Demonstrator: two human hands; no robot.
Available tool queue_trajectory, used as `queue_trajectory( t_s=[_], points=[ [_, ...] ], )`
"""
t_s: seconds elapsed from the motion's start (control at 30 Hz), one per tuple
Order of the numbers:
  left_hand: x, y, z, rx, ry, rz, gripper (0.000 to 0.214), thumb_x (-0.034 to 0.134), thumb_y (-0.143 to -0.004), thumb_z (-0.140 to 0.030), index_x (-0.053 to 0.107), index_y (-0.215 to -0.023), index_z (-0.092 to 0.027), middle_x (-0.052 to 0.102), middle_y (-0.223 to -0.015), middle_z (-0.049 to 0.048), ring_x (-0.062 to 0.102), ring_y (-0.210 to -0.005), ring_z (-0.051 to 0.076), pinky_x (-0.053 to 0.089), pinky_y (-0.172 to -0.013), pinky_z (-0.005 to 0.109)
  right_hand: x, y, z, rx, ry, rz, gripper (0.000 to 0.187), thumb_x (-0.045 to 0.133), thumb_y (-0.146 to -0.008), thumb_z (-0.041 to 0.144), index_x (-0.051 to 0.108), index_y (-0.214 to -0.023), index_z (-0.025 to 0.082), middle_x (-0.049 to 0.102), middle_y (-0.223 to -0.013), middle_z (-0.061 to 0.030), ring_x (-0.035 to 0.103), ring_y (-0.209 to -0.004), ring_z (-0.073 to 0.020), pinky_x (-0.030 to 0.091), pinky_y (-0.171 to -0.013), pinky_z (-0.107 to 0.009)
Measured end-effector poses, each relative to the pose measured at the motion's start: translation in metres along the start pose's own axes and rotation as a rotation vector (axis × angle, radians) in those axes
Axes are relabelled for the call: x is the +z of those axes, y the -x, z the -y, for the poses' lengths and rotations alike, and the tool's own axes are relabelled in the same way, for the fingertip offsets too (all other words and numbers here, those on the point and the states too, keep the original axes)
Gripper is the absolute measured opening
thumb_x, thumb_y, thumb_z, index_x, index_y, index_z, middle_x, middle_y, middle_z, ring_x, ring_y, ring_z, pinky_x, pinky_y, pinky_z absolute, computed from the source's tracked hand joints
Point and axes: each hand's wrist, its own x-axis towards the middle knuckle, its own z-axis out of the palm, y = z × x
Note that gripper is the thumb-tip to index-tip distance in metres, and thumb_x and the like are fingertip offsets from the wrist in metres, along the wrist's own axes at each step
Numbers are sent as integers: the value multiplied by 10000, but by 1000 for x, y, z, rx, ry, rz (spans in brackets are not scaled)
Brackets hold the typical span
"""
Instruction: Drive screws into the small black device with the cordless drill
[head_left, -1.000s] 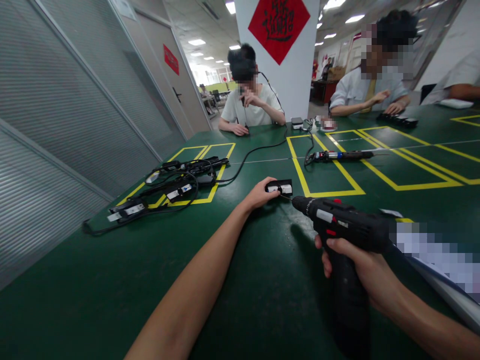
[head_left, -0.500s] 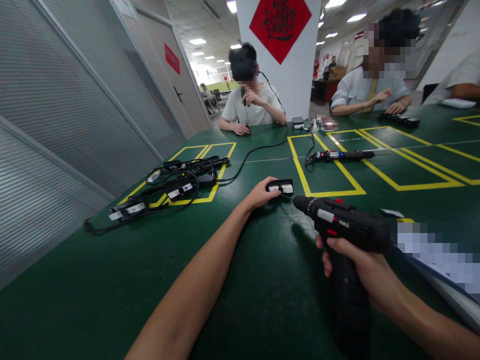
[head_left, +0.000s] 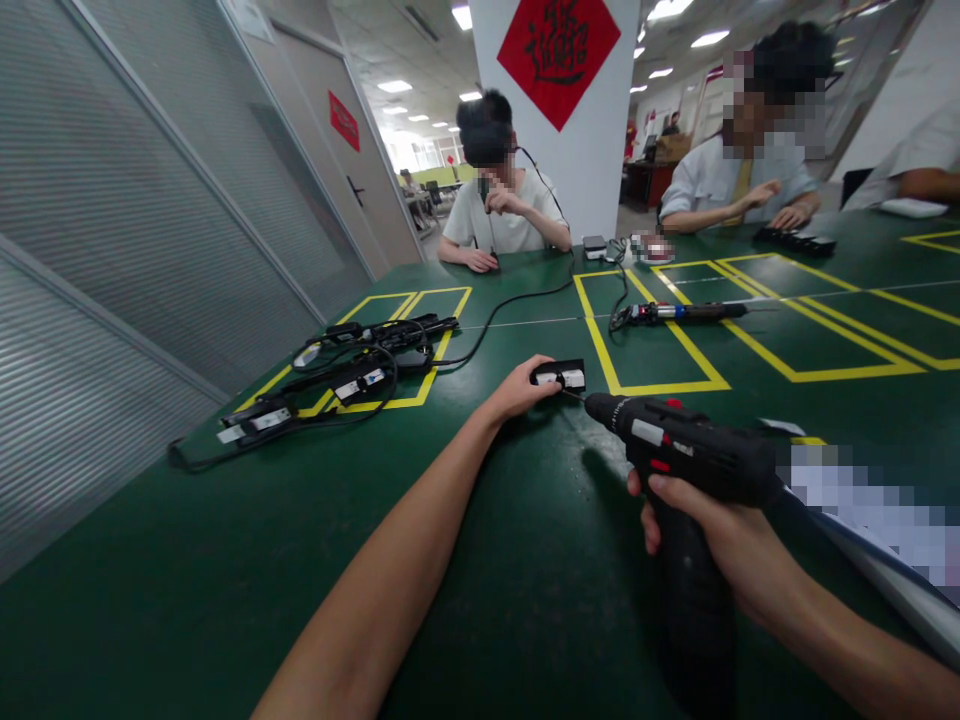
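Note:
Ahead of me on the green table [head_left: 525, 560], my left hand [head_left: 523, 388] grips a small black block [head_left: 571, 372] with white parts along its front. The thumb lies along the near side of the block. My right hand [head_left: 697, 510] is wrapped round the handle of a black cordless drill [head_left: 682, 440] with red accents. The drill points left and away from me. Its thin bit [head_left: 571, 395] reaches the near edge of the block; whether it touches a screw is too small to tell.
Black devices with cables [head_left: 360, 370] lie at the left, across yellow tape outlines. Another cabled tool [head_left: 682, 312] lies beyond the drill. At the right edge is a blurred paper or folder [head_left: 877, 520]. Two people [head_left: 502, 200] [head_left: 750, 180] sit across the table.
Almost nothing differs. The drill and my right hand sit very slightly further left in view; my left hand still grips the block.

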Motion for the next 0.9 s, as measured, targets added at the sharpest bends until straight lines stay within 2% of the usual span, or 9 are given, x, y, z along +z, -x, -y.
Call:
queue_trajectory(
  t_s=[0.4,0.63,0.9],
  points=[
    [-1,2,-6,-1,15,20,455,575,-710,-350,511,-1122,-168,593,-957,31,550,-803,143,447,-735,261,2,1,1,14,19,-16,267,490,-863,393,599,-886,150,608,-552,-21,543,-550,-164,387,-558,-294],
    [0,1,-2,15,24,24,460,575,-712,-365,507,-1125,-176,586,-954,25,543,-802,143,441,-729,260,1,0,0,38,43,-30,270,506,-851,402,607,-856,152,621,-567,-29,563,-579,-174,409,-586,-306],
    [-1,1,-4,4,15,26,459,581,-705,-352,505,-1120,-170,578,-954,27,535,-800,143,437,-732,263,0,0,-2,3,46,-11,268,494,-859,406,611,-881,166,623,-572,-24,563,-571,-171,409,-586,-309]
  ],
)
